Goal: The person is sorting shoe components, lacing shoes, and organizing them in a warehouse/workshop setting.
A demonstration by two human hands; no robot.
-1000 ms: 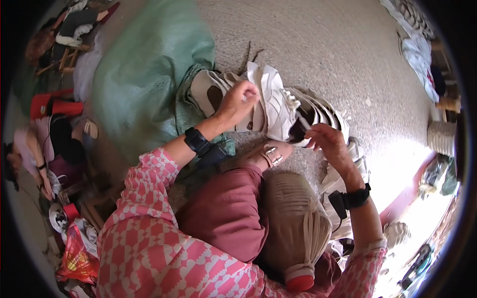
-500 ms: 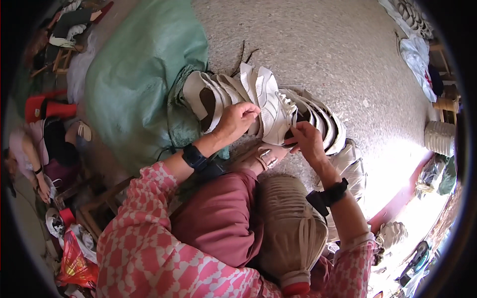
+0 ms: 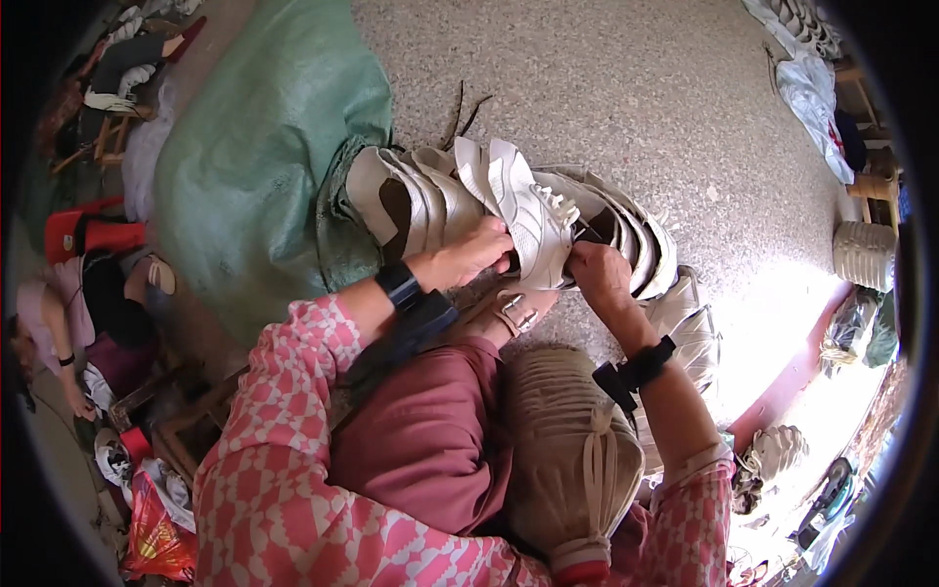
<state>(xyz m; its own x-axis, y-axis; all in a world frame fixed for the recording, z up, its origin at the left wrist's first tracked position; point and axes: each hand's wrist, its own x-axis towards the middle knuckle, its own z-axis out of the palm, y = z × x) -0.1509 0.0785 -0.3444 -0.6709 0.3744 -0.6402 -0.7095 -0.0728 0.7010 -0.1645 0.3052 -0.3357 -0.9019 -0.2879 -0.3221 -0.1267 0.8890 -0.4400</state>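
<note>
Hands, 2. Left hand: fingers curled nearly closed at the lower left edge of the white shoe upper; how firm its hold is cannot be told. Right hand: thumb and fingers drawn together in a pinch on the upper's lower right edge. The upper is at the centre of the frame, toe end toward the top.

Risks, as judged. The stacked uppers lean on one another with no visible tie, so a sharp pull on the middle piece could topple or spread the rows. The loose lace could snag on a neighbour. An edge caught by fingertips alone could slip.

Counts:
- White shoe upper between the hands: 1, with 1 more pressed close on its left.
- Left row of uppers, left of centre: about 3 edges; overlap prevents an exact count.
- Right row of uppers, right of centre: at least 3 edges, dark lining showing.
- Green sack, upper left: 1.
- Tied tan bundle, ribbed, lower centre: 1; layers too close to count.
- Buckled sandal, just below centre: 1 visible.
- Black wrist devices: 2, one per wrist.
- Red plastic bag, lower left: 1.
- Red seat, left: 1.
- Co-workers, left and upper left: 2.
</note>
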